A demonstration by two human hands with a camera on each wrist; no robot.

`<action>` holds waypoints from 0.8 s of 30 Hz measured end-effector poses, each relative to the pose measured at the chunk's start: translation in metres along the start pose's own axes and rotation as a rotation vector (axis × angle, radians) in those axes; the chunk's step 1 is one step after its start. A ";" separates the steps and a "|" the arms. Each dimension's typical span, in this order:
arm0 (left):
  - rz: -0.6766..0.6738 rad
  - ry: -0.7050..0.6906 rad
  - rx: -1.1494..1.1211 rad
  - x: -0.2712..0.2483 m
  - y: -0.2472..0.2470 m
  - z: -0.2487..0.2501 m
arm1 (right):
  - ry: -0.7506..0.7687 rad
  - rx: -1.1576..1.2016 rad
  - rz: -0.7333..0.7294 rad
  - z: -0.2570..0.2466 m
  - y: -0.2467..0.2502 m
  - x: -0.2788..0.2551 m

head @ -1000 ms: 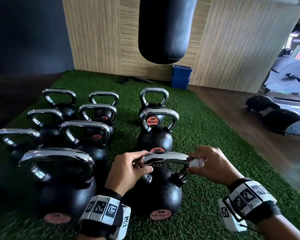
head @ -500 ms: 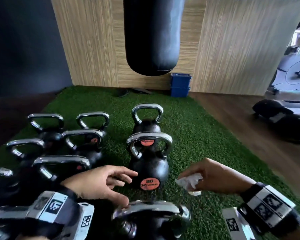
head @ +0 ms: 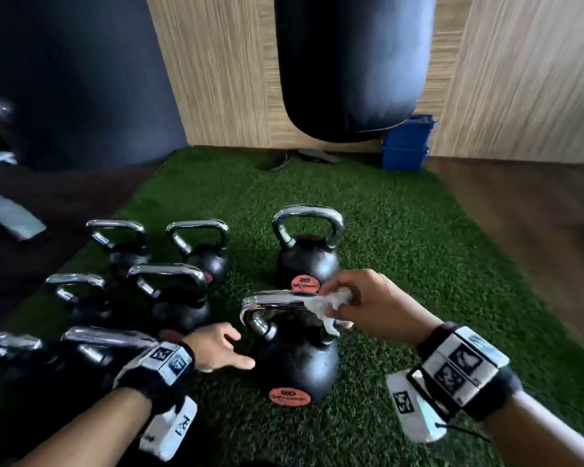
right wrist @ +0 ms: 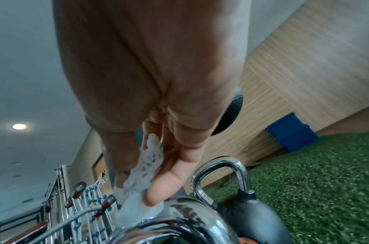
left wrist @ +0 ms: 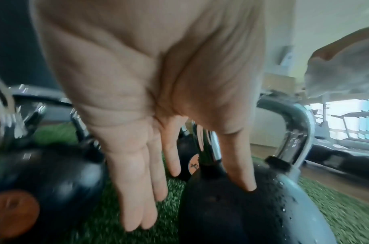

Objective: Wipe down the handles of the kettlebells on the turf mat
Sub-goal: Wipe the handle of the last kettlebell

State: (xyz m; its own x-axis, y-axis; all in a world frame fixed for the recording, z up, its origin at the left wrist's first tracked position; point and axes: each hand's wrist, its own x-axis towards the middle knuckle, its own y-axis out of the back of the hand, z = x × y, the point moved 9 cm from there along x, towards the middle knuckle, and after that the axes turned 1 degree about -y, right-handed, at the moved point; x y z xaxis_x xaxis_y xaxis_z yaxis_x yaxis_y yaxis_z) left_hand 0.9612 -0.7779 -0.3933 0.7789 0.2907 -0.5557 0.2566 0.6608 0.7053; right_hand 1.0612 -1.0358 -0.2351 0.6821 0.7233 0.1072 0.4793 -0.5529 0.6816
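Several black kettlebells with chrome handles stand on the green turf mat (head: 402, 237). The nearest kettlebell (head: 295, 362) in the right column has an orange label. My right hand (head: 358, 305) pinches a crumpled white wipe (head: 327, 303) and lays it on the right end of that kettlebell's chrome handle (head: 270, 303). In the right wrist view the wipe (right wrist: 146, 166) sits between thumb and fingers over the handle (right wrist: 179, 221). My left hand (head: 223, 348) is open, fingers straight, its thumb (left wrist: 240, 168) touching the kettlebell's black body (left wrist: 221, 214).
A black punching bag (head: 351, 62) hangs over the mat's far end. A blue bin (head: 407, 143) stands by the wood-panelled wall. Further kettlebells (head: 179, 298) fill the left side. Brown floor (head: 520, 214) borders the mat on the right.
Both hands left the closest kettlebell's handle and moved forward. The right hand has brought the wipe onto the second kettlebell's handle, and the left hand opened against its body.
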 end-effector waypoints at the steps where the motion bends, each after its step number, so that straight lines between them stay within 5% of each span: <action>1: 0.007 0.011 -0.076 0.005 -0.008 0.003 | -0.006 0.027 0.025 -0.001 0.000 0.007; 6: 0.156 0.012 -0.322 0.029 -0.028 0.021 | -0.051 -0.019 0.130 -0.006 -0.004 0.032; 17: 0.083 0.091 -0.495 0.052 -0.038 0.017 | 0.058 -0.134 0.241 -0.025 -0.022 0.038; 24: 0.104 0.100 -0.542 0.049 -0.038 0.016 | 0.087 -0.286 0.169 -0.046 -0.051 0.041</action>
State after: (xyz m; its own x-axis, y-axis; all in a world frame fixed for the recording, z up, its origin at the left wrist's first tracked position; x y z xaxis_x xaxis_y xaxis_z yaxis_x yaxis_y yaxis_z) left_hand 0.9986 -0.8003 -0.4401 0.7194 0.4200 -0.5532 -0.1703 0.8788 0.4457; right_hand 1.0394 -0.9593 -0.2320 0.6829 0.6709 0.2890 0.1808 -0.5385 0.8230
